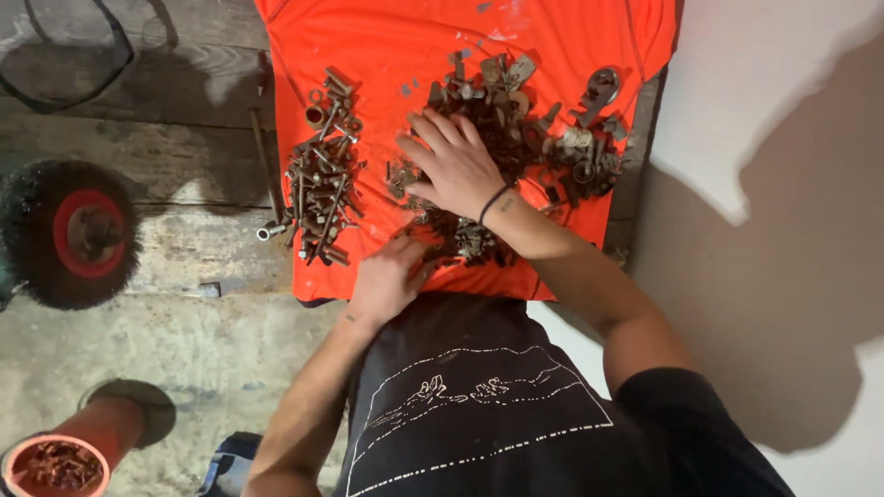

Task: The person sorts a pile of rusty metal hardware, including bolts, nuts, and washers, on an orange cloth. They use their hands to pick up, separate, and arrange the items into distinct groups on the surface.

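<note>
Your right hand [453, 164] lies palm-down on the big heap of rusty mixed metal hardware [516, 138] (washers, brackets, short bits), fingers spread and flat, tips pointing toward the far edge of the bright orange cloth [405, 37]. A thin dark band sits on that wrist. Not pinching anything that shows.

Your left hand [387, 276] sits at the near edge of the same cloth, fingers loosely curled and close together, touching the near tail of the hardware heap. Cannot tell if it holds a piece; fingertips are hidden among the scraps.

The heap spreads over the middle and right of the orange cloth, reaching the cloth's right edge. A separate pile of long rusty bolts and rods [320, 175] lies on the left part of the cloth, clear of both hands, with a bare orange strip between the two piles.

The cloth covers a weathered grey wooden plank bench [166, 101]. A round black wire brush wheel with a red hub [69, 232] rests at the bench's left side. Lower left, on the concrete floor, a reddish-brown round pot holding rusty scraps [55, 465]. White wall [783, 83] to the right.
</note>
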